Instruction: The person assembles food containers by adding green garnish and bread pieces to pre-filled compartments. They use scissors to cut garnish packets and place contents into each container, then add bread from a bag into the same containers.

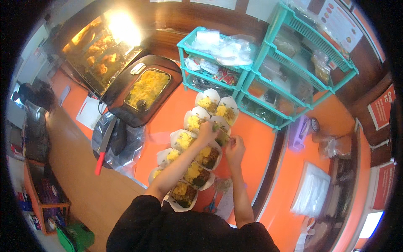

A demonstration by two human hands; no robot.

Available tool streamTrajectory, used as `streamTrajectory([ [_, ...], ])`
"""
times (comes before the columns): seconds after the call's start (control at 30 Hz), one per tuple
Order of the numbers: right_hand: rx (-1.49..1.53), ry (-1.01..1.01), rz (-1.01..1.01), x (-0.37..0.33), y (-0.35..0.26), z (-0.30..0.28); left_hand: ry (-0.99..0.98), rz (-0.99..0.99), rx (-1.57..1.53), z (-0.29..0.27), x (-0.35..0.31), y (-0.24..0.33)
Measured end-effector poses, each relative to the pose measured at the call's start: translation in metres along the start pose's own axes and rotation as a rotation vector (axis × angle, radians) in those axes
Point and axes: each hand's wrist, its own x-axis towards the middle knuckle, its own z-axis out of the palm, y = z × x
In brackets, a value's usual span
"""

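In the head view, I'm bringing my left hand (207, 134) and right hand (235, 150) close together over the open white boxes (211, 94), with a small greenish thing (223, 136) showing between my fingertips; it's blurring, so I cannot tell whether either hand is clamping it. My left forearm (176, 170) is crossing above the two rows of boxes and hiding some of the yellow and dark food. Beyond them, a low teal rack (216, 61) and a taller teal rack (299, 67) are bounding the orange counter (254, 168). Scissors (212, 205) are lying near my body. To the left, a red-handled knife (108, 136) is resting over crumpled foil (130, 153), beside a dark appliance holding yellow food (147, 86). A purple object (299, 132) and stacked clear bags (310, 189) are sitting to the right.
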Motion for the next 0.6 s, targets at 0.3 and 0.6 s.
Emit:
streamTrajectory([
  [0.3, -0.123, -0.053, -0.003, 0.015, -0.002, -0.002, -0.006, -0.05, -0.022, -0.007, 0.001, 0.019],
  [0.6, -0.269, -0.24, -0.139, 0.042, 0.007, 0.005, -0.057, -0.058, 0.002, -0.011, 0.002, 0.027],
])
